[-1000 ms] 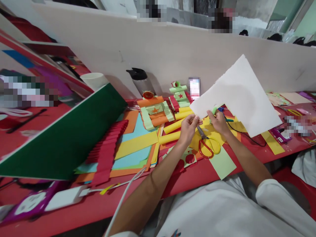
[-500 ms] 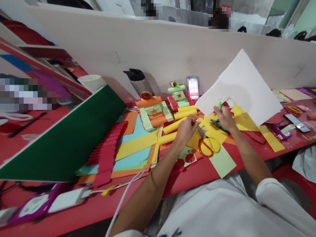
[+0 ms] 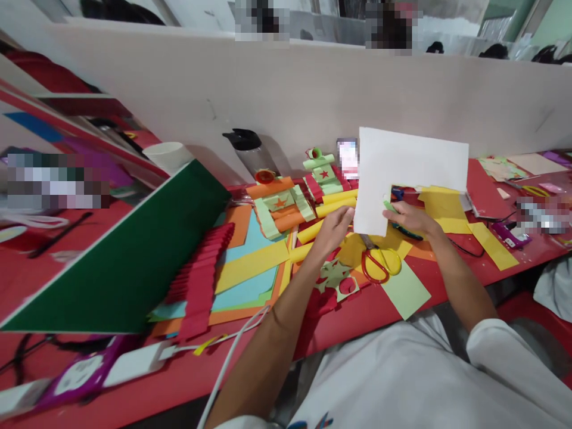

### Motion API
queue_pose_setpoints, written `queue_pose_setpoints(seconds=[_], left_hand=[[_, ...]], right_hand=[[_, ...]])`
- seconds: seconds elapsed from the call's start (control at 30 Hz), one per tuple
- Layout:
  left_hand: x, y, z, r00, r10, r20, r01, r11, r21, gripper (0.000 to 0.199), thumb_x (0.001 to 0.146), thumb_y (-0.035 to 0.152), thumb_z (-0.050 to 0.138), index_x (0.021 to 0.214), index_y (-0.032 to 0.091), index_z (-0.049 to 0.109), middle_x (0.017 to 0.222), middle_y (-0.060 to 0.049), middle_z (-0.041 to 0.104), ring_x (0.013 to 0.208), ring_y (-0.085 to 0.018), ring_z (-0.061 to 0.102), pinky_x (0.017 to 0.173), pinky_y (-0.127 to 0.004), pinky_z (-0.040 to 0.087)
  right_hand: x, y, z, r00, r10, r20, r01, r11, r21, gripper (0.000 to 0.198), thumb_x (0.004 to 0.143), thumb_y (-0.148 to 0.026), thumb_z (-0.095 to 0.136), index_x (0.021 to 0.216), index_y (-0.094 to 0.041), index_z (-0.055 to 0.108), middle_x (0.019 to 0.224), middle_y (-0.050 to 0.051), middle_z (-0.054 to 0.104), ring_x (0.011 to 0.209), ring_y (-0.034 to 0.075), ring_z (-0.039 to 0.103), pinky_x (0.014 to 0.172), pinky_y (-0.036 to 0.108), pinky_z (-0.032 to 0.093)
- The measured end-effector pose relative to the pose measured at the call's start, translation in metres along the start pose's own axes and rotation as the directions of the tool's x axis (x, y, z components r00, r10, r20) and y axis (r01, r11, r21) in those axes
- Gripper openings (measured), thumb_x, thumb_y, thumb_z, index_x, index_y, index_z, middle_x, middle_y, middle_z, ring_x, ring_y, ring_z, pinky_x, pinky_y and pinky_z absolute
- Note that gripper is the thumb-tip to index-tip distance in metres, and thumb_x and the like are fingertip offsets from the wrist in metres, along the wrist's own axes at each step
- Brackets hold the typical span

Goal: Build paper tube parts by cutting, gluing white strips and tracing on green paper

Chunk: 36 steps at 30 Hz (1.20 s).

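Note:
A stiff white sheet (image 3: 415,155) with a notch out of its lower right stands tilted above the table. My left hand (image 3: 333,229) is closed on its lower left edge, the fingertips partly hidden behind it. At the notch, my right hand (image 3: 411,217) is closed around a small light-green thing (image 3: 388,207) whose kind I cannot make out. Whether those fingers also grip the sheet is unclear. Below lie scissors (image 3: 379,262) with one red and one yellow handle loop, on yellow paper. Dark-green-handled pliers (image 3: 406,232) lie partly under my right hand.
Rolled yellow paper tubes (image 3: 335,207) and paper models (image 3: 281,202) lie beyond my left hand. A green board (image 3: 120,256) leans at left near pleated red paper (image 3: 196,274). A bottle (image 3: 250,152) and phone (image 3: 347,156) stand by the white partition (image 3: 268,89).
The white sheet has turned from a diamond slant to nearly square and come lower. My left hand has moved from beside it onto its left edge.

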<state>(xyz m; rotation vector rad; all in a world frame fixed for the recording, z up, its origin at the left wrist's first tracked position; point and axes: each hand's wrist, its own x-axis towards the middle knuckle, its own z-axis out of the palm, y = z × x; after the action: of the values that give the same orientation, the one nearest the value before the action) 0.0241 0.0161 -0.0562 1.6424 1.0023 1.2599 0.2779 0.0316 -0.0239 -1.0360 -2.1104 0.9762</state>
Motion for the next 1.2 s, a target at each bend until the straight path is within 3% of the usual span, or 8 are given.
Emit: queue_pose_setpoints(seconds=[0.17,0.33,0.47,0.57,0.67,0.77,0.87,1.2], left_hand=[[-0.001,0.005,0.009,0.984,-0.147,0.097,0.17,0.939,-0.3,0.054,0.076,0.063,0.083,0.105,0.018,0.071,0.086,-0.007,0.076,0.067,-0.021,0.068,0.063,-0.032,0.058],[0.001,-0.001,0.006,0.978,-0.192,-0.076,0.152,0.919,-0.363,0.051,0.075,0.057,0.087,0.102,0.018,0.068,0.089,-0.008,0.077,0.072,-0.02,0.071,0.061,-0.029,0.056],[0.004,-0.007,0.002,0.969,-0.213,-0.128,0.145,0.901,-0.41,0.051,0.074,0.053,0.089,0.104,0.018,0.067,0.087,-0.008,0.076,0.074,-0.021,0.072,0.063,-0.029,0.056],[0.005,-0.008,0.002,0.969,-0.2,-0.147,0.131,0.916,-0.379,0.052,0.073,0.056,0.088,0.1,0.018,0.067,0.086,-0.007,0.076,0.07,-0.019,0.07,0.057,-0.026,0.053],[0.004,-0.007,0.004,0.971,-0.19,-0.148,0.129,0.929,-0.348,0.052,0.076,0.058,0.085,0.104,0.017,0.067,0.091,-0.007,0.077,0.072,-0.019,0.07,0.06,-0.027,0.055],[0.004,-0.006,0.005,0.971,-0.18,-0.155,0.121,0.936,-0.329,0.051,0.078,0.057,0.083,0.106,0.017,0.066,0.094,-0.008,0.077,0.074,-0.02,0.07,0.064,-0.029,0.056],[0.004,-0.007,0.006,0.971,-0.163,-0.178,0.101,0.945,-0.312,0.051,0.077,0.058,0.083,0.103,0.017,0.066,0.092,-0.008,0.076,0.071,-0.018,0.068,0.061,-0.027,0.054],[0.004,-0.009,0.004,0.969,-0.164,-0.185,0.097,0.94,-0.326,0.054,0.078,0.06,0.083,0.106,0.016,0.066,0.09,-0.007,0.075,0.069,-0.018,0.068,0.059,-0.026,0.053]], right_hand=[[0.003,-0.008,0.012,0.999,0.01,0.046,-0.013,0.998,0.059,0.047,0.09,-0.065,0.068,0.079,-0.02,0.066,0.075,0.0,0.065,0.066,0.016,0.055,0.065,0.029,0.046],[0.005,-0.005,0.012,0.982,0.047,-0.183,-0.024,0.992,0.127,0.06,0.095,-0.073,0.057,0.072,-0.019,0.069,0.064,0.001,0.059,0.058,0.014,0.052,0.055,0.027,0.044],[0.003,-0.005,0.008,0.937,0.024,-0.349,0.058,0.973,0.223,0.071,0.094,-0.083,0.046,0.075,-0.02,0.073,0.051,-0.003,0.046,0.045,0.011,0.043,0.044,0.025,0.036],[0.001,-0.01,0.014,0.958,-0.077,-0.277,0.15,0.955,0.254,0.069,0.088,-0.084,0.057,0.088,-0.018,0.079,0.06,0.001,0.063,0.053,0.013,0.056,0.048,0.026,0.043],[0.001,-0.012,0.027,0.964,-0.167,-0.205,0.207,0.959,0.194,0.051,0.087,-0.068,0.073,0.099,-0.019,0.081,0.089,0.007,0.079,0.078,0.019,0.072,0.064,0.029,0.055],[0.001,-0.011,0.038,0.943,-0.238,-0.233,0.251,0.968,0.026,0.03,0.091,-0.049,0.075,0.103,-0.021,0.081,0.101,0.007,0.081,0.091,0.021,0.075,0.077,0.031,0.058],[0.002,-0.007,0.044,0.918,-0.29,-0.27,0.277,0.957,-0.084,0.019,0.093,-0.037,0.071,0.101,-0.021,0.078,0.096,0.005,0.08,0.085,0.019,0.073,0.075,0.03,0.056],[0.002,0.0,0.047,0.869,-0.449,-0.206,0.407,0.887,-0.219,0.012,0.095,-0.03,0.068,0.101,-0.021,0.074,0.098,0.006,0.079,0.088,0.02,0.072,0.083,0.034,0.057]])
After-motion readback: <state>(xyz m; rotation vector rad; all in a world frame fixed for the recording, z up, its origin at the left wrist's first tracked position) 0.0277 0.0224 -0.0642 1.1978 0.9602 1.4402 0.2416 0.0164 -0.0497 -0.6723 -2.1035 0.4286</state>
